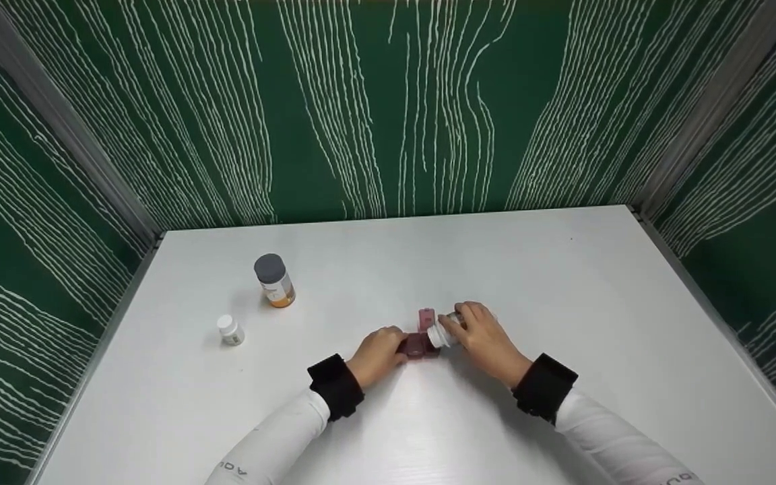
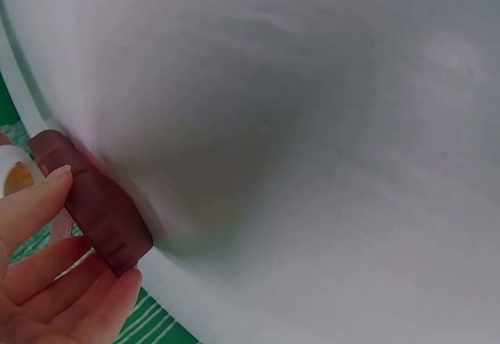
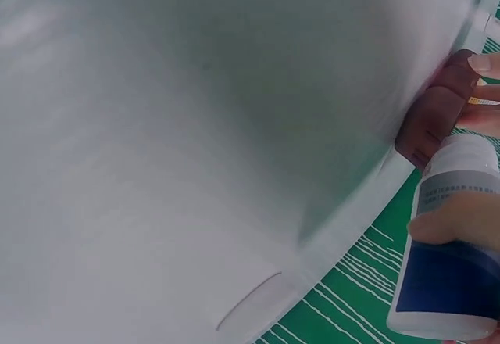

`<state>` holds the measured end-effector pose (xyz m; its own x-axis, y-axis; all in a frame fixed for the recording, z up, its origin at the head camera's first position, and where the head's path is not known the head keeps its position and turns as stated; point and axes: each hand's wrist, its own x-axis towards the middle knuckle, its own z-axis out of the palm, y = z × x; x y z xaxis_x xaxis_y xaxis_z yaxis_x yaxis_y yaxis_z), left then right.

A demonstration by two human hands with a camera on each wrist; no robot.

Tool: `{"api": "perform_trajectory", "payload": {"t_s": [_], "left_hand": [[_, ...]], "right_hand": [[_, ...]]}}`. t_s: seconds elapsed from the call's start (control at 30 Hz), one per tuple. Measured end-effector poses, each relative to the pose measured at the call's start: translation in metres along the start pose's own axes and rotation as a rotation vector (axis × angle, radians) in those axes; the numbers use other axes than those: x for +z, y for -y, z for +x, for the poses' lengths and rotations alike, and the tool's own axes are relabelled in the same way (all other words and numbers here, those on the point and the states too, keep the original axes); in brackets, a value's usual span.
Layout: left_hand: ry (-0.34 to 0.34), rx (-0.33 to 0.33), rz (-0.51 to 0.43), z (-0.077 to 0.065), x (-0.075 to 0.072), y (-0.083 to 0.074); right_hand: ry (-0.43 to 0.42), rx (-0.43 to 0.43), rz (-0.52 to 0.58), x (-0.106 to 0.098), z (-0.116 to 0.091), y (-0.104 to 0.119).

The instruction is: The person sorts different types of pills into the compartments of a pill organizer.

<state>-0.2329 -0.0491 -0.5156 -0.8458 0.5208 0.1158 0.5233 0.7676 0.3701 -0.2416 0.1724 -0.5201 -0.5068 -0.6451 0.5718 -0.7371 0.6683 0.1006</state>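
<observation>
A small dark red pill box (image 1: 415, 346) sits on the table in front of me. My left hand (image 1: 378, 353) grips its left end, thumb on one side and fingers on the other in the left wrist view. A pinkish flap (image 1: 426, 316) stands out from the box's far side. My right hand (image 1: 486, 342) holds a white pill bottle (image 3: 441, 285) with a blue and grey label. The bottle is tilted, its uncapped mouth (image 2: 19, 178) right at the box, and something yellowish shows inside.
On the left of the white table (image 1: 563, 283) stand a jar with a dark grey cap (image 1: 271, 268) and a small white bottle (image 1: 230, 330). Green walls with white wavy lines (image 1: 388, 108) enclose the table's back and sides.
</observation>
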Motion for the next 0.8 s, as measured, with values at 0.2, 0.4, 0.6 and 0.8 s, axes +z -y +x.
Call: {"api": "perform_trajectory", "payload": {"t_s": [0.2,0.4,0.6,0.8], "left_hand": [[-0.013,0.013,-0.008,-0.0005,0.0005,0.0004],[-0.025,0.025,-0.007,-0.0011,0.0011,0.0005],[-0.027,0.023,-0.002,-0.0007,0.0009,-0.0001],[-0.031,0.017,0.007,-0.0003,0.0011,0.0000]], "right_hand": [[-0.036,-0.050,-0.023,0.0049,-0.0009,-0.0013],[-0.040,-0.087,-0.067,0.0054,0.0005,-0.0008],[-0.038,-0.084,-0.073,0.0058,0.0009,-0.0011],[-0.073,-0.119,-0.099,0.0069,0.0017,-0.0010]]}}
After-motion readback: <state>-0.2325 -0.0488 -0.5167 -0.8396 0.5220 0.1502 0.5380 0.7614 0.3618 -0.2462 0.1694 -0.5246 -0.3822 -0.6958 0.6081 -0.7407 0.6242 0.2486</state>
